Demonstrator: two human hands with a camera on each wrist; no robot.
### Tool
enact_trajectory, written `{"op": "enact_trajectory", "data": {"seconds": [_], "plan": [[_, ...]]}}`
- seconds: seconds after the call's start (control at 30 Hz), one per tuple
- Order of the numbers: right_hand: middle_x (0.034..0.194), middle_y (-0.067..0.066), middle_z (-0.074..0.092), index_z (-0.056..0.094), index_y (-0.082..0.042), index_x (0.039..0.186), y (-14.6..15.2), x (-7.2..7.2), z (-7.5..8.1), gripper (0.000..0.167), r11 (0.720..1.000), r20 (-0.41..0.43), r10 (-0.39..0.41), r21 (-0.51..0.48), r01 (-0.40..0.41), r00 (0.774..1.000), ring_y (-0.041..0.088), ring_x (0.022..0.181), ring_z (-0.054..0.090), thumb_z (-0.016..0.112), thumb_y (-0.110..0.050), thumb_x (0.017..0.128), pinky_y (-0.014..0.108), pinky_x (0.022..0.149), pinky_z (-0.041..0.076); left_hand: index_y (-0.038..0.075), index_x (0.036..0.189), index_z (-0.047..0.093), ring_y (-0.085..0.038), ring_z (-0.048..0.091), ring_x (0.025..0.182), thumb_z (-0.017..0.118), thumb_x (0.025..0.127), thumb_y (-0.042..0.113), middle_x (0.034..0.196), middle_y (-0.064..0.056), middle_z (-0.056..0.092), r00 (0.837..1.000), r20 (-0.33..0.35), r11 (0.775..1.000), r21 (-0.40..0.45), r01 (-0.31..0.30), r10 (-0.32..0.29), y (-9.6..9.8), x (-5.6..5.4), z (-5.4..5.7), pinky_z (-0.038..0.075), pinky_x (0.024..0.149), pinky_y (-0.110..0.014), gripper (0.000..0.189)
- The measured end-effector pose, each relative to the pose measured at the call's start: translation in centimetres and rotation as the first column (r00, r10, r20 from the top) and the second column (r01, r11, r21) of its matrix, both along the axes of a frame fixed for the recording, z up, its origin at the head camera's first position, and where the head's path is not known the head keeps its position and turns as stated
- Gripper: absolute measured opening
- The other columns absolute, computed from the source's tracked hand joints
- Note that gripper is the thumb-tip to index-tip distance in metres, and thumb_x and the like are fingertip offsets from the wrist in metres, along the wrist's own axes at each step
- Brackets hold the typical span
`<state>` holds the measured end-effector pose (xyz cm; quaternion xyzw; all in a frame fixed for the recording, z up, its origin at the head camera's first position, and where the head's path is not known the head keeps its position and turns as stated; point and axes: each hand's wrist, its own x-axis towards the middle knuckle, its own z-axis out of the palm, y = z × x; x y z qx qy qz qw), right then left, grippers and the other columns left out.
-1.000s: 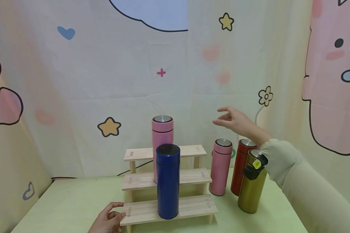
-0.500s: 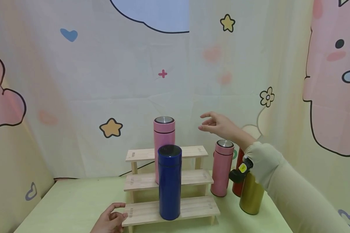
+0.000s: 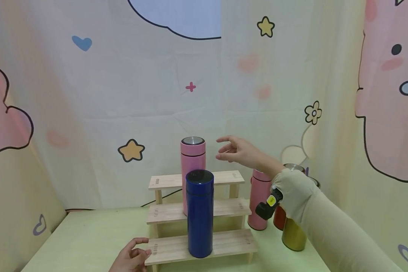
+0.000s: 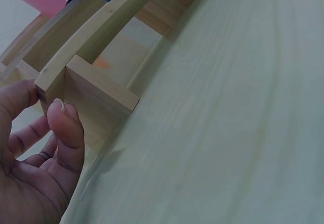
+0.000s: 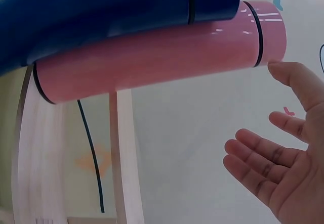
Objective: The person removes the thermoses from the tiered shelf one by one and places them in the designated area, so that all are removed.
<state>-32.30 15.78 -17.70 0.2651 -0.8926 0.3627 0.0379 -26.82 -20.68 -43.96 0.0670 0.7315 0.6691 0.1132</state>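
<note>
A wooden three-step stand (image 3: pixel 234 240) carries two thermos bottles. The blue thermos (image 3: pixel 200 215) stands upright on its lowest step; behind it, a pink thermos (image 3: pixel 193 155) stands on the middle step, its lower part partly hidden. My left hand (image 3: pixel 132 255) pinches the left end of the lowest step, thumb and index finger at the board's corner (image 4: pixel 48 80). To the right of the pink thermos's lid, my right hand (image 3: pixel 239 153) hovers with fingers spread and nothing in them. In the right wrist view, the thumb (image 5: pixel 296 77) overlaps the lid's edge.
At the right, a second pink thermos (image 3: pixel 258 204), a red thermos (image 3: pixel 279 218) and a gold thermos (image 3: pixel 294 236) stand on the pale green table (image 3: pixel 98 234), partly hidden by my right forearm. A printed curtain (image 3: pixel 139 83) hangs behind.
My right hand has moved left and slightly down, from above the bottles at the right to beside the pink thermos on the stand. My left hand stays at the lowest step's end.
</note>
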Motion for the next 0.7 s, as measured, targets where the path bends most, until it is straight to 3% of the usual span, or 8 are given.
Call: {"op": "enact_trajectory", "data": {"seconds": [0.37,0.7], "plan": [[0.132,0.018,0.058,0.032,-0.013,0.147,-2.3,0.3,-0.1,0.066,0.997,0.034,0.043,-0.063,-0.041,0.998,0.03,0.117,0.06,0.065,-0.027,0.092,0.043,0.095,0.05,-0.01,0.135,0.033,-0.015,0.059,0.061,0.067,0.091,0.028,0.081,-0.001,0.062,1.0,-0.023,1.0,-0.023,-0.003,0.002,-0.1,0.0,-0.1,0.051,0.057,-0.026,0.068],[0.133,0.017,0.056,0.022,-0.015,0.151,-4.0,-0.1,-0.6,0.079,0.992,0.08,0.072,-0.112,-0.063,0.994,0.03,0.119,0.059,0.07,-0.027,0.089,0.047,0.1,0.047,-0.008,0.134,0.036,-0.015,0.059,0.06,0.068,0.09,0.027,0.079,0.0,0.063,1.0,0.006,1.0,-0.004,-0.02,0.02,0.1,0.1,0.1,0.05,0.057,-0.026,0.065]]}}
